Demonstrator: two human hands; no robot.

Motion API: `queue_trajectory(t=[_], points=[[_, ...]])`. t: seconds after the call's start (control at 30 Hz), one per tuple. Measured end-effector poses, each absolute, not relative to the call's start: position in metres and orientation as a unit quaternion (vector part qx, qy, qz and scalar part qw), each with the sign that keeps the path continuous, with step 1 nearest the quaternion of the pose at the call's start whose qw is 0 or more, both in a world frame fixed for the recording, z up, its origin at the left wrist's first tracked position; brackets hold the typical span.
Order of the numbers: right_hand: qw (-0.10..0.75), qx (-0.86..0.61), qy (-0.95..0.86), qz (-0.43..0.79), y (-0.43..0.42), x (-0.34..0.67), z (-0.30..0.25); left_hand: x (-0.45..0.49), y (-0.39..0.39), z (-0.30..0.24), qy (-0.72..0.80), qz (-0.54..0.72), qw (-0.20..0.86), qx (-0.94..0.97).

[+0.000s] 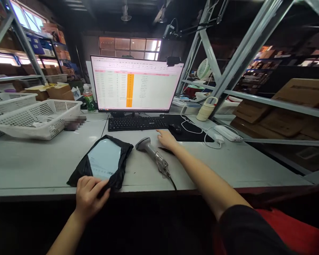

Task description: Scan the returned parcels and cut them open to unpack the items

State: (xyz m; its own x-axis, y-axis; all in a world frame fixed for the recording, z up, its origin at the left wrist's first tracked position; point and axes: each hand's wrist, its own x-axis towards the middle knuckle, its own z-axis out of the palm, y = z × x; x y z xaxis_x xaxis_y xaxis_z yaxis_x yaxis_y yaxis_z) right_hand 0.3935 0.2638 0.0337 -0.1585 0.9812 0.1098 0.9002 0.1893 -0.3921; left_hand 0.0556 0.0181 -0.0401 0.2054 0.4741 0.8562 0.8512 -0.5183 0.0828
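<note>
At the table's front edge my left hand (91,194) grips the near edge of a black plastic mailing bag (126,150), fingers on top and thumb below. The bag lies flat, with a large white label (105,158) bearing a barcode facing up. My right hand (167,139) reaches forward just short of the black keyboard (138,123), index finger stretched out and nothing visible in its grasp. A dark, pointed object, partly hidden by my right wrist, lies on the table. Between my hands rests a grey handheld barcode scanner (152,153), its handle wrapped in clear plastic.
A monitor (151,86) showing a spreadsheet stands behind the keyboard. A black mouse (174,129) sits on a dark mat, with white cables and a power strip (228,133) to its right. White baskets (65,106) and a green-labelled bottle (88,99) stand left. Metal framing borders the right.
</note>
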Motion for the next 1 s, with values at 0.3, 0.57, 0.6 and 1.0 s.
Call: queue_trajectory(t=[0.3, 0.57, 0.6, 1.0], points=[[0.108, -0.668, -0.736, 0.0, 0.329, 0.374, 0.013, 0.058, 0.025, -0.05, -0.411, -0.463, 0.245, -0.746], [0.156, -0.665, -0.73, -0.014, 0.334, 0.363, 0.026, 0.062, 0.027, -0.049, -0.388, -0.491, 0.25, -0.739], [0.173, -0.656, -0.735, -0.019, 0.331, 0.36, 0.034, 0.062, 0.027, -0.05, -0.388, -0.491, 0.251, -0.739], [0.061, -0.118, -0.991, -0.001, 0.155, 0.263, 0.069, 0.06, 0.004, -0.044, -0.374, -0.499, 0.262, -0.736]])
